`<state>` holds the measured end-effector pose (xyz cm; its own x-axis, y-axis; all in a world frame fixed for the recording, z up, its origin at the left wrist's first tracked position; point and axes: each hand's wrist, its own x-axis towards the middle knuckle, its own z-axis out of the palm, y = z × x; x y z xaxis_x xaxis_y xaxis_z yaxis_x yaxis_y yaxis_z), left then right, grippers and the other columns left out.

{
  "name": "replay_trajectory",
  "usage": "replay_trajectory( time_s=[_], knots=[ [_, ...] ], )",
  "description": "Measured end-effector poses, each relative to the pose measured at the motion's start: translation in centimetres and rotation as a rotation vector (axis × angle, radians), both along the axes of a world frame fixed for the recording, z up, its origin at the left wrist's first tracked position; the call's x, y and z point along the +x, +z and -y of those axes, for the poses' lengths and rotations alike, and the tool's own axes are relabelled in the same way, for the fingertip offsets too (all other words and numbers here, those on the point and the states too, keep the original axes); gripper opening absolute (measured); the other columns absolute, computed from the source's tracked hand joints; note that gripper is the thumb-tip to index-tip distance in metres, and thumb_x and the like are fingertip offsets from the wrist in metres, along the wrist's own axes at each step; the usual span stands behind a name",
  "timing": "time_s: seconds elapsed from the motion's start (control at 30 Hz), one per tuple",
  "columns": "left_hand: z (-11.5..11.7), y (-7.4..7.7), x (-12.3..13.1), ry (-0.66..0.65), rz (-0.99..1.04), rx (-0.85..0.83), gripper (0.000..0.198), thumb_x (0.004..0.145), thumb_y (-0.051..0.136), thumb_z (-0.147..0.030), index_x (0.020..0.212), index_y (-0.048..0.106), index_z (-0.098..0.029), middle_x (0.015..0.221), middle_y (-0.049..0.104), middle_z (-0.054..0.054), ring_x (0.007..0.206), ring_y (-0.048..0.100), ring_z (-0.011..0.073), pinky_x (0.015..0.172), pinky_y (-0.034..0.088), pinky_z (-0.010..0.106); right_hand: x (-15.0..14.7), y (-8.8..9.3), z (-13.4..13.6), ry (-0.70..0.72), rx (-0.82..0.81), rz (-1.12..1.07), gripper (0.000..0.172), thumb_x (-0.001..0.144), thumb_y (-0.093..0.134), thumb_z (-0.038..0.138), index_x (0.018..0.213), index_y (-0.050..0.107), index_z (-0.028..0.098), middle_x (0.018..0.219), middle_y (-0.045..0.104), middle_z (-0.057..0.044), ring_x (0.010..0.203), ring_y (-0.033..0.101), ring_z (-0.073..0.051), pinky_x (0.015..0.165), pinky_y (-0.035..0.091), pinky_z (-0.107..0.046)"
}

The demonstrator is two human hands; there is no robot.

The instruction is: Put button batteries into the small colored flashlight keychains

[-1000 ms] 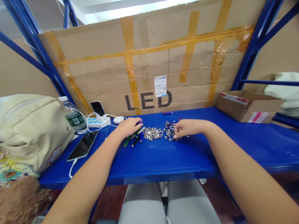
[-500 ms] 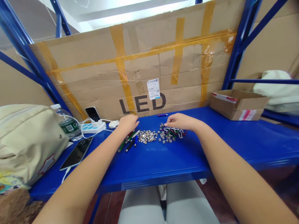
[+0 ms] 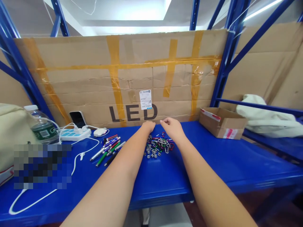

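My left hand is at the back of the table behind the small metal parts, fingers curled; what they hold, if anything, is hidden. Close on its right, my right hand hovers over the carabiners, its thumb and index finger pinched together. I cannot make out anything between them. Small silvery metal pieces lie loose in front of the coloured carabiners. To the left, several pen-like metal tubes in green, blue, red, black and silver lie heaped, partly behind my left forearm.
A white power strip with cables, a phone and a water bottle stand at the left by a beige bag. An open cardboard box sits at right. Cardboard marked LED walls the back of the blue table.
My left hand has moved right, from above the tubes to beside my right hand. The blue tube at the back no longer shows. My view has tilted up and turned right.
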<state>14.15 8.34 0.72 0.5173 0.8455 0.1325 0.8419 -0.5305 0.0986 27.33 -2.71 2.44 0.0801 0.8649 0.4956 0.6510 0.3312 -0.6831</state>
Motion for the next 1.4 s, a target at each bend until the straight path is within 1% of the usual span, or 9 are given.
replay_trajectory(
  time_s=[0.1, 0.2, 0.3, 0.37, 0.5, 0.77, 1.0, 1.2, 1.4],
  knots=[
    [-0.1, 0.7, -0.9, 0.058, 0.053, -0.037, 0.009, 0.073, 0.060, -0.009, 0.080, 0.065, -0.010, 0.083, 0.070, 0.015, 0.092, 0.065, 0.0294, 0.085, 0.048, 0.041, 0.1, -0.2, -0.1, 0.016, -0.025, 0.002, 0.023, 0.081, 0.050, 0.038, 0.070, 0.057, 0.019, 0.073, 0.064, -0.004, 0.068, 0.055, -0.017, 0.062, 0.039, -0.028],
    [1.2, 2.2, -2.2, 0.046, 0.156, -0.050, 0.013, 0.084, 0.054, -0.018, 0.091, 0.061, -0.012, 0.087, 0.070, 0.013, 0.087, 0.066, 0.0230, 0.080, 0.050, 0.035, -0.1, -0.7, -0.3, 0.039, -0.056, 0.023, 0.022, 0.081, 0.051, 0.037, 0.073, 0.059, 0.018, 0.075, 0.064, -0.005, 0.070, 0.056, -0.017, 0.063, 0.039, -0.028],
    [4.0, 3.9, -4.0, 0.016, 0.398, -0.125, 0.021, 0.096, 0.037, -0.027, 0.108, 0.048, -0.015, 0.100, 0.068, 0.012, 0.086, 0.067, 0.0162, 0.071, 0.052, 0.029, -0.8, -1.3, -0.3, 0.091, -0.048, 0.021, 0.025, 0.080, 0.055, 0.039, 0.089, 0.062, 0.016, 0.083, 0.065, -0.007, 0.075, 0.058, -0.018, 0.065, 0.040, -0.028],
    [6.6, 4.6, -5.4, -0.014, 0.736, -0.285, 0.014, 0.096, 0.041, -0.027, 0.106, 0.042, -0.017, 0.104, 0.067, 0.012, 0.088, 0.067, 0.0151, 0.069, 0.051, 0.026, -1.6, -1.6, -0.1, 0.188, -0.027, 0.022, 0.032, 0.079, 0.057, 0.039, 0.101, 0.060, 0.016, 0.090, 0.066, -0.007, 0.077, 0.058, -0.017, 0.067, 0.041, -0.028],
    [11.6, 4.8, -8.9, -0.011, 1.044, -0.396, 0.010, 0.093, 0.047, -0.019, 0.098, 0.039, -0.018, 0.103, 0.066, 0.010, 0.092, 0.067, 0.0152, 0.070, 0.050, 0.024, -3.4, -1.5, 0.7, 0.394, 0.053, 0.118, 0.021, 0.085, 0.050, 0.035, 0.090, 0.061, 0.017, 0.088, 0.066, -0.006, 0.077, 0.057, -0.018, 0.069, 0.041, -0.028],
    [16.6, 2.4, -13.5, -0.049, 0.653, -0.071, 0.024, 0.088, 0.052, -0.021, 0.111, 0.052, -0.017, 0.104, 0.063, 0.006, 0.077, 0.063, 0.0140, 0.073, 0.051, 0.030, -6.2, -1.3, 3.1, 0.547, -0.004, 0.228, 0.031, 0.094, 0.032, 0.038, 0.077, 0.051, 0.020, 0.077, 0.062, -0.003, 0.072, 0.055, -0.017, 0.069, 0.039, -0.028],
    [17.6, 1.0, -13.4, -0.134, 0.358, 0.203, 0.034, 0.093, 0.043, -0.025, 0.126, 0.047, -0.017, 0.129, 0.056, 0.010, 0.116, 0.054, 0.0215, 0.099, 0.041, 0.034, -7.4, -1.6, 4.4, 0.591, -0.090, 0.332, 0.032, 0.096, 0.027, 0.039, 0.072, 0.040, 0.022, 0.064, 0.055, 0.001, 0.060, 0.052, -0.015, 0.065, 0.039, -0.028],
    [18.2, 0.8, -13.3, -0.071, 0.309, 0.180, 0.028, 0.094, 0.038, -0.029, 0.110, 0.057, -0.017, 0.109, 0.065, 0.009, 0.100, 0.059, 0.0224, 0.089, 0.046, 0.034, -7.5, -1.9, 3.9, 0.493, -0.045, 0.368, 0.035, 0.094, 0.029, 0.043, 0.068, 0.041, 0.022, 0.059, 0.052, 0.001, 0.058, 0.049, -0.015, 0.061, 0.036, -0.027],
    [18.8, 1.0, -12.5, -0.115, 0.674, -0.118, 0.023, 0.090, 0.041, -0.033, 0.083, 0.056, -0.017, 0.074, 0.059, -0.001, 0.069, 0.055, 0.0129, 0.066, 0.045, 0.025, -7.4, -1.9, 4.0, 0.532, 0.104, 0.377, 0.046, 0.093, 0.023, 0.053, 0.063, 0.037, 0.022, 0.059, 0.048, 0.000, 0.057, 0.044, -0.015, 0.057, 0.033, -0.027]
  ],
)
